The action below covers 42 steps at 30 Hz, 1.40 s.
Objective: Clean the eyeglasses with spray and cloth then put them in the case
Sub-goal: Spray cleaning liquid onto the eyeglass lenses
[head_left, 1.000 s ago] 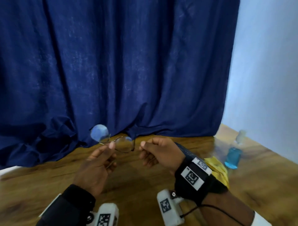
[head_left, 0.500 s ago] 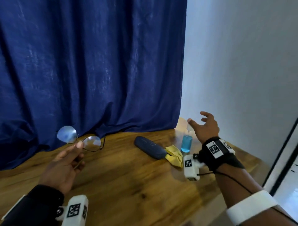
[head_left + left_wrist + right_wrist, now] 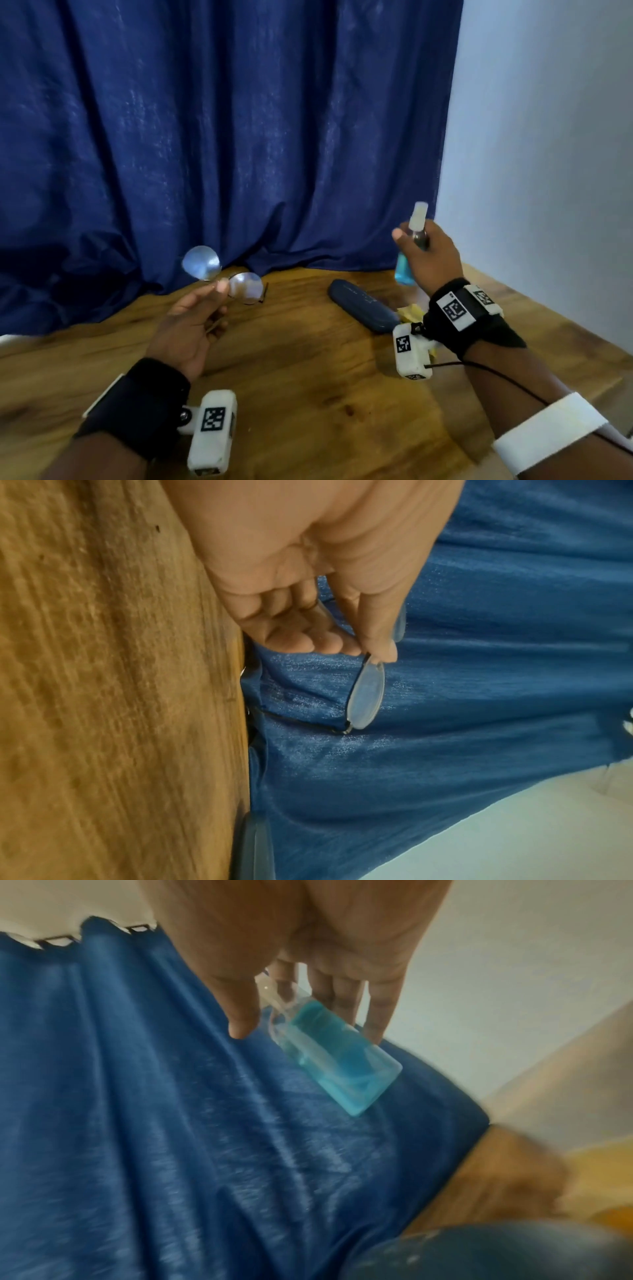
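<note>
Hands raised over a wooden table, glasses in the left, spray bottle in the right.

Left hand (image 3: pixel 186 329) pinches the glasses (image 3: pixel 222 274) at the bridge between thumb and fingertips, lenses up, off the table (image 3: pixel 308 394). Right hand (image 3: pixel 430 260) curls its fingers round the blue spray bottle (image 3: pixel 406 270), nozzle upward, lifted clear of the wood. On the table between the arms lies the dark case (image 3: pixel 363 310), closed, with the yellow cloth (image 3: pixel 411 312) just beside it. A blue curtain (image 3: pixel 239 137) hangs behind the table; a pale wall (image 3: pixel 548 154) stands to the right.

No legible text anywhere.
</note>
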Tool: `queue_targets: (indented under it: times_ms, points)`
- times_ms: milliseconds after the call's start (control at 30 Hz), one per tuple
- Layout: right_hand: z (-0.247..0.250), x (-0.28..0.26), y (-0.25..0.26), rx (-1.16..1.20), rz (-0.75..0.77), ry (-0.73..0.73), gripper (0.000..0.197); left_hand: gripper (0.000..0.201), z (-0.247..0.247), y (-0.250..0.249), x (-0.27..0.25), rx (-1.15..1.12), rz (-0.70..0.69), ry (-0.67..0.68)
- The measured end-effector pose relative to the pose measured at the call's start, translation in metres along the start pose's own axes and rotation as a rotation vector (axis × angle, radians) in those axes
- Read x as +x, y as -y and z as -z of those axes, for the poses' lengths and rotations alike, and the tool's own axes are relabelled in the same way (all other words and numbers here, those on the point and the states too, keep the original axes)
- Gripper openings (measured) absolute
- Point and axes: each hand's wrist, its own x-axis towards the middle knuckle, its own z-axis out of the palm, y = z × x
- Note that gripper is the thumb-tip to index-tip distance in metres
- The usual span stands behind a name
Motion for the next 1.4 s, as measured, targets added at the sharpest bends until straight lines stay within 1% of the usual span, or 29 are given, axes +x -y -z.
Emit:
queue_targets:
  times_ms: [33,67,100,167,200,233,267,300,367,433,467,500,600,667,733,800,900,933,967,1000,1033,1067,1133,1200,1233,1300,1400]
  points:
    - [-0.01,-0.003,0.013,0.07,0.05,0.022,0.025,0.018,-0.002,-0.003,-0.002,0.037,-0.035,-0.023]
    - [-0.02,-0.007,0.026,0.139,0.099,0.051,0.026,0.015,-0.003,-0.008,-0.004,0.118,-0.105,-0.06]
    - [-0.034,-0.011,0.036,0.2,0.137,0.081,0.028,0.013,0.0,-0.012,-0.005,0.252,-0.221,-0.101]
    - [-0.055,-0.022,0.051,0.273,0.216,0.13,0.027,0.011,0.005,-0.023,-0.004,0.617,-0.517,-0.164]
    - [-0.063,-0.028,0.056,0.289,0.251,0.147,0.027,0.01,0.007,-0.03,-0.003,0.804,-0.645,-0.174]
    - [-0.071,-0.034,0.061,0.301,0.282,0.173,0.027,0.009,0.011,-0.035,-0.001,0.961,-0.74,-0.16]
    - [-0.079,-0.039,0.063,0.311,0.307,0.203,0.028,0.009,0.017,-0.039,0.003,1.089,-0.802,-0.125]
    - [-0.085,-0.042,0.063,0.311,0.331,0.229,0.029,0.01,0.019,-0.042,0.005,1.185,-0.827,-0.07]
    - [-0.095,-0.047,0.058,0.311,0.352,0.276,0.027,0.02,0.025,-0.046,0.006,1.385,-0.789,0.036]
    - [-0.102,-0.05,0.049,0.311,0.351,0.297,0.026,0.028,0.024,-0.047,0.003,1.676,-0.662,0.096]
    - [-0.102,-0.05,0.045,0.316,0.344,0.3,0.025,0.027,0.021,-0.047,0.002,1.77,-0.609,0.109]
    - [-0.105,-0.05,0.04,0.334,0.321,0.31,0.024,0.023,0.02,-0.045,0.001,1.794,-0.563,0.115]
    - [-0.106,-0.049,0.035,0.407,0.253,0.361,0.023,0.015,0.017,-0.039,0.004,1.711,-0.445,0.148]
    - [-0.105,-0.049,0.034,0.448,0.253,0.406,0.023,0.013,0.016,-0.031,0.007,1.623,-0.341,0.203]
    - [-0.105,-0.05,0.034,0.487,0.248,0.439,0.023,0.012,0.017,-0.022,0.008,1.529,-0.245,0.224]
    - [-0.105,-0.052,0.035,0.501,0.244,0.469,0.023,0.012,0.016,-0.017,0.008,1.451,-0.192,0.228]
    - [-0.104,-0.056,0.037,0.545,0.221,0.536,0.027,0.015,0.017,-0.015,0.006,1.436,-0.203,0.224]
    - [-0.103,-0.057,0.039,0.554,0.203,0.574,0.029,0.018,0.015,-0.016,0.005,1.42,-0.24,0.211]
    - [-0.102,-0.058,0.039,0.557,0.17,0.635,0.031,0.021,0.013,-0.018,0.002,1.351,-0.3,0.185]
    - [-0.102,-0.06,0.04,0.564,0.115,0.721,0.035,0.024,0.01,-0.021,0.0,1.216,-0.369,0.151]
    - [-0.103,-0.063,0.04,0.583,0.044,0.824,0.04,0.028,0.005,-0.024,-0.004,1.03,-0.425,0.132]
    - [-0.105,-0.068,0.041,0.618,-0.032,0.932,0.043,0.032,-0.001,-0.027,-0.007,0.833,-0.449,0.145]
    - [-0.109,-0.079,0.044,0.698,-0.162,1.106,0.041,0.04,-0.011,-0.033,-0.014,0.541,-0.44,0.255]
    - [-0.113,-0.089,0.048,0.793,-0.244,1.211,0.031,0.044,-0.017,-0.031,-0.02,0.416,-0.403,0.37]
    - [-0.113,-0.093,0.05,0.838,-0.267,1.253,0.029,0.045,-0.02,-0.028,-0.021,0.397,-0.378,0.39]
    - [-0.114,-0.097,0.051,0.88,-0.283,1.333,0.033,0.044,-0.022,-0.022,-0.021,0.346,-0.323,0.387]
    - [-0.115,-0.101,0.051,0.825,-0.252,1.423,0.041,0.04,-0.024,-0.014,-0.022,0.228,-0.258,0.381]
